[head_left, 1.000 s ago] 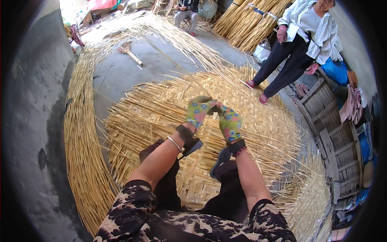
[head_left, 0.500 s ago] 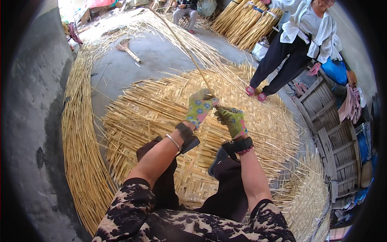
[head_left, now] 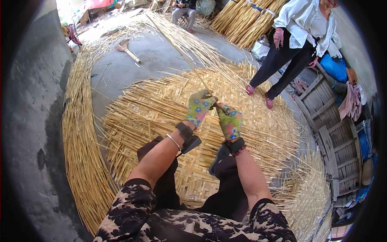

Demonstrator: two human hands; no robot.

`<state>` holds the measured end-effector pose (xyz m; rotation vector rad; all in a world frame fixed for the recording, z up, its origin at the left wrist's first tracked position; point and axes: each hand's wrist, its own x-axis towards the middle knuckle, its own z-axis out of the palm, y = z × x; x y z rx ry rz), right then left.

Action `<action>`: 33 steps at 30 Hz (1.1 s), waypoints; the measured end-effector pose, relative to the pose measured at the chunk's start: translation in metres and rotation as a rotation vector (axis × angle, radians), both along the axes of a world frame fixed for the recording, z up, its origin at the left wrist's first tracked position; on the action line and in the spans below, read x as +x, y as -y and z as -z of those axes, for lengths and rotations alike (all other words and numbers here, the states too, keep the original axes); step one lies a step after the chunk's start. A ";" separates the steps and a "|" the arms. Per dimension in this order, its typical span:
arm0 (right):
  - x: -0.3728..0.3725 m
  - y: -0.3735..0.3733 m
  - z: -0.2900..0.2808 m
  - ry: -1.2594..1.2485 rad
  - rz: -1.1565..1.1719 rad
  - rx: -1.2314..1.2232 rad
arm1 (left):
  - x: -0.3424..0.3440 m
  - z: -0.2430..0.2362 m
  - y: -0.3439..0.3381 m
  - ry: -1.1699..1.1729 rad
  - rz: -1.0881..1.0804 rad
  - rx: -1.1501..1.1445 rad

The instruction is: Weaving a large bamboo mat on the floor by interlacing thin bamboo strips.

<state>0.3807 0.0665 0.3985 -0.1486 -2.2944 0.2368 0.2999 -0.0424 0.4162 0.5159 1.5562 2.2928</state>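
Woven mat (head_left: pixel 161 109): a broad round spread of plaited straw covers the concrete floor, loose ends fanning past its rim.
Loose straw (head_left: pixel 78 137): a long curved band lies along the mat's left edge.
Standing person (head_left: pixel 294 44): white shirt, dark trousers, feet at the mat's far right edge.
Straw bundles (head_left: pixel 246 20): tied sheaves stacked behind that person.
Reed strip (head_left: pixel 181 52): one long thin stalk, its axis running from the gloved hands up and away to the upper left.
Left hand (head_left: pixel 198 108): floral glove, fingers closed around the strip's near end.
Right hand (head_left: pixel 229 121): matching glove, clenched on the same strip just below, touching the left.
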 end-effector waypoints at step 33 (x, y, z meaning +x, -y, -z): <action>0.002 0.017 -0.007 0.081 0.040 -0.268 | -0.003 0.006 -0.003 0.034 -0.103 0.182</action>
